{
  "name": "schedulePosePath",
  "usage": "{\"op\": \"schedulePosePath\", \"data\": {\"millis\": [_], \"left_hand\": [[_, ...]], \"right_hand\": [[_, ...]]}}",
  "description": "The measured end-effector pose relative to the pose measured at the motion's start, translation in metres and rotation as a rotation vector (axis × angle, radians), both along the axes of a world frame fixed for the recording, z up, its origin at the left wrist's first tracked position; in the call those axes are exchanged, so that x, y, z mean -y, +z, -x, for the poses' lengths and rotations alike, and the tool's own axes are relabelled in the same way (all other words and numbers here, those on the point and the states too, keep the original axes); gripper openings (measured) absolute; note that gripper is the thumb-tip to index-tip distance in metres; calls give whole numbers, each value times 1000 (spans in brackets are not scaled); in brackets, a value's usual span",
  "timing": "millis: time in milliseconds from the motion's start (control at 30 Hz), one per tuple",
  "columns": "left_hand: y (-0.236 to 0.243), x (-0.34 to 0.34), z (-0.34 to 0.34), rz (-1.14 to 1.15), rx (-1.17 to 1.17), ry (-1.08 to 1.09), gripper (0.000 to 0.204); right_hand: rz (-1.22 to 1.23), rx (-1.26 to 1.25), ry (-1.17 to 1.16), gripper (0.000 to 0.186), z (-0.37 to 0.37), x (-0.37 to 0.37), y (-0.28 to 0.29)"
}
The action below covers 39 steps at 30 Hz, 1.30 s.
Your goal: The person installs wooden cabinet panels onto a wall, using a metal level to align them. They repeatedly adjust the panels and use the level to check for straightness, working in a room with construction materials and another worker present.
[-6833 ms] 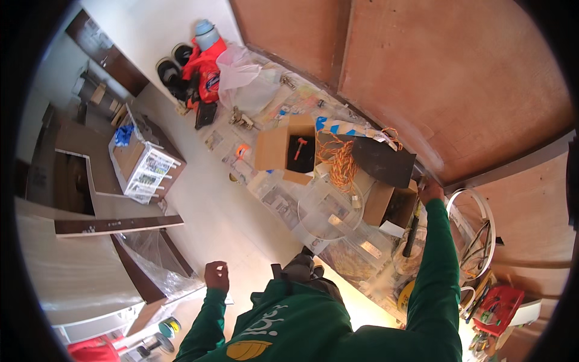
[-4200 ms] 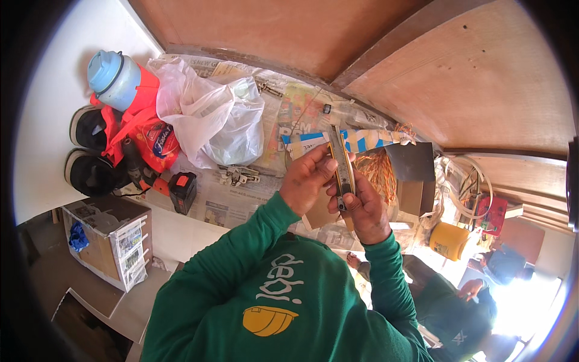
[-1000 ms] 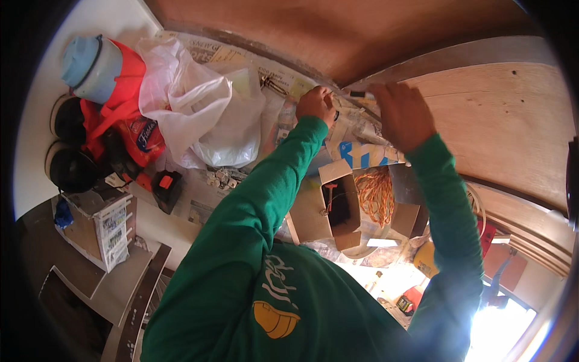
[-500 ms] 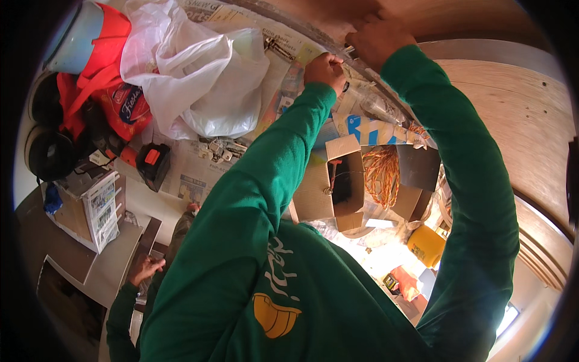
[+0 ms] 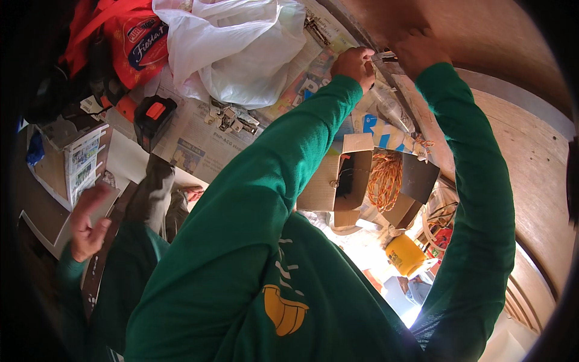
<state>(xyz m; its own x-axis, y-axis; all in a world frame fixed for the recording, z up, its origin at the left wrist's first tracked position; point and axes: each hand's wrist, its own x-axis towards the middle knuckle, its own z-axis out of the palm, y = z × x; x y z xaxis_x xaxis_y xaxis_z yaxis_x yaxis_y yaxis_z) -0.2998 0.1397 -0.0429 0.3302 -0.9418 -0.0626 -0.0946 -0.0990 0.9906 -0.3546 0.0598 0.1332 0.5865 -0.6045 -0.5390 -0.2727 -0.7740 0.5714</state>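
Both my arms, in green sleeves, reach up to the edge of a brown wooden panel (image 5: 494, 139) at the top of the head view. My left hand (image 5: 356, 63) is closed in a pinch on a small pale metal piece (image 5: 383, 57) at that edge. My right hand (image 5: 417, 51) sits just right of the piece, fingers against the wood; its grip is hidden in shadow. Below my hands lies newspaper (image 5: 199, 142) spread over the floor.
A white plastic bag (image 5: 235, 48) and a red bag (image 5: 139, 42) lie at upper left, with a black and orange battery pack (image 5: 154, 117) and metal hinges (image 5: 232, 117). An open cardboard box (image 5: 329, 187) holds an orange cord (image 5: 386, 178). Another person's hand (image 5: 87, 220) shows lower left.
My hands left the long metal strip held in front of me and rose to the panel edge. The view tilted down, and another person's hand came in at lower left.
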Motion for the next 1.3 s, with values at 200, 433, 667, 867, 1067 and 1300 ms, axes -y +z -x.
{"op": "schedulePosePath", "data": {"millis": [200, 433, 667, 867, 1067, 1300], "left_hand": [[3, -2, 7, -27, -20, -18, 28], [-1, -1, 11, -31, 0, -8, 26], [4, -2, 9, -17, 69, 49, 26], [1, 1, 13, -20, 59, 8, 20], [-2, 2, 10, -73, 164, 30, 23], [9, 7, 11, -140, 165, -61, 26]], "right_hand": [[27, 16, -7, 22, -4, -5, 5], [74, 136, 89, 24, 3, -7, -4], [66, -31, -77, 24, -12, -1, -11], [46, 74, -84, 27, 2, 0, -16], [21, -121, -99, 29, -27, -7, -6], [25, -87, -122, 30, -20, 4, -15]]}}
